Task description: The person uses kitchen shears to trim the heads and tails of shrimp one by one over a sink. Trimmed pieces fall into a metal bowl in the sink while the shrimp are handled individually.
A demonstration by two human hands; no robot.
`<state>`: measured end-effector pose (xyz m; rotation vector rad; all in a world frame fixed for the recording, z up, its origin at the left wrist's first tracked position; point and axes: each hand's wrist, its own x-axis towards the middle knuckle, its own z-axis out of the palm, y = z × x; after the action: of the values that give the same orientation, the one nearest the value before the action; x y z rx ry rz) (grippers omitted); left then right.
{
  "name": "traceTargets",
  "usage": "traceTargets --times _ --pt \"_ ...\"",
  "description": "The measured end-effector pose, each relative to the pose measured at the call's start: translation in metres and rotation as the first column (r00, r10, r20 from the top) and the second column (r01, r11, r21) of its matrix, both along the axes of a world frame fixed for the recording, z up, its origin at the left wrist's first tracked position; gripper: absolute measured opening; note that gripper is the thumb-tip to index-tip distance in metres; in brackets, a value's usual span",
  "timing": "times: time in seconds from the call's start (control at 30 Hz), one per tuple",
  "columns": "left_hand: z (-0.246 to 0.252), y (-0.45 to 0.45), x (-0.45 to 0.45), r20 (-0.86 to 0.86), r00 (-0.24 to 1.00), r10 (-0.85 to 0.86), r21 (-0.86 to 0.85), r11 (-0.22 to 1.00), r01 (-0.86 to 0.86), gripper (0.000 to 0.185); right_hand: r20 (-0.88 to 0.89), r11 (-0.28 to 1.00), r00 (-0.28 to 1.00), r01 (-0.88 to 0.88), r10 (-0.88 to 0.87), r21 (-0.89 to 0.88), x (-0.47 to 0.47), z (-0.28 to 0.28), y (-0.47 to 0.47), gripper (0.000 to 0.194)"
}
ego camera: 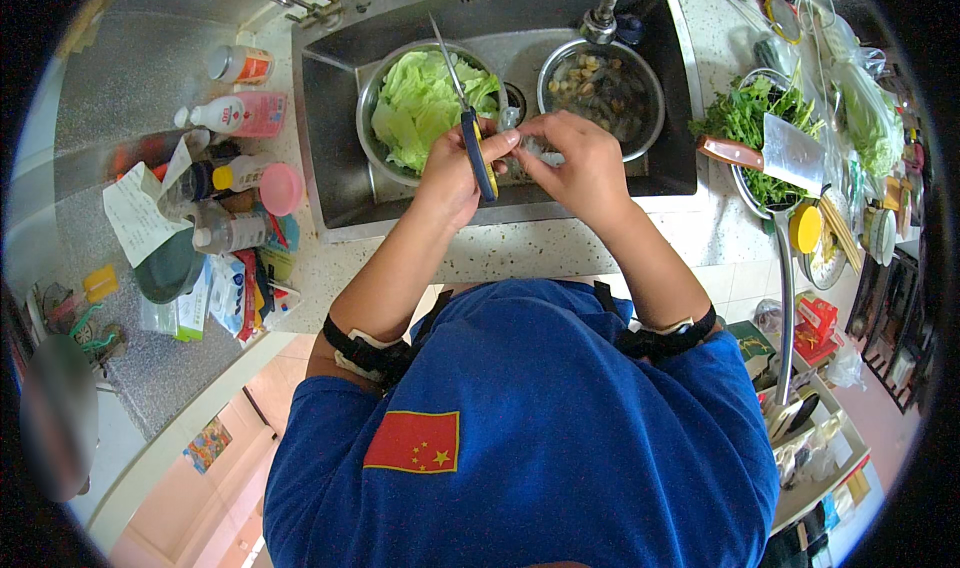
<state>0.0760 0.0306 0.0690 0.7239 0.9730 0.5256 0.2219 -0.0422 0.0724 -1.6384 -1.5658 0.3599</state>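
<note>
My left hand (457,164) holds a pair of scissors (474,144) with dark blue and yellow handles, its blades pointing up over the bowl of lettuce leaves. Against its thumb, the fingertips of my right hand (574,155) pinch something small; clear plastic or a shrimp-like translucent piece (534,148) shows between the hands, too unclear to name. Below my left hand, green lettuce leaves (431,103) fill a steel bowl (369,144) in the sink (337,170). Beside it, a second steel bowl (654,129) holds shellfish (592,84) in water.
The faucet (600,24) hangs over the shellfish bowl. At the right, a cleaver (787,152) lies across a colander (742,189) of leafy greens (784,110). Bottles, including a pink one (259,114), and a pink lid (280,189) stand on the left counter.
</note>
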Motion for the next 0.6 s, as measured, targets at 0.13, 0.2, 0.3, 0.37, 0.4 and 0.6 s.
traceTargets --times 0.13,0.2,0.3,0.37,0.4,0.6 --pt "0.002 -0.002 0.001 0.014 1.000 0.000 -0.034 0.999 0.000 0.015 0.228 0.998 0.974 -0.029 0.015 0.059 0.001 0.004 -0.003 0.022" --pt "0.001 -0.003 0.003 0.033 0.999 0.005 -0.044 0.999 -0.004 0.015 0.244 0.998 0.969 -0.036 0.021 0.055 0.000 0.004 -0.003 0.022" --pt "-0.001 -0.005 0.004 0.060 0.998 0.035 -0.052 0.998 -0.032 0.016 0.247 0.997 0.969 -0.045 0.027 0.069 -0.001 0.002 -0.002 0.021" --pt "-0.002 -0.006 0.005 0.062 0.997 0.054 -0.053 0.997 -0.051 0.016 0.258 0.995 0.965 -0.061 0.039 0.076 0.000 0.000 -0.002 0.019" --pt "-0.002 -0.005 0.004 0.054 0.998 0.044 -0.051 0.998 -0.041 0.016 0.256 0.995 0.965 -0.070 0.049 0.075 0.000 0.000 -0.002 0.019" --pt "0.000 -0.003 0.002 0.005 0.999 0.038 -0.059 0.998 -0.038 0.021 -0.133 0.993 0.984 -0.115 0.117 0.027 0.010 -0.003 0.002 0.012"
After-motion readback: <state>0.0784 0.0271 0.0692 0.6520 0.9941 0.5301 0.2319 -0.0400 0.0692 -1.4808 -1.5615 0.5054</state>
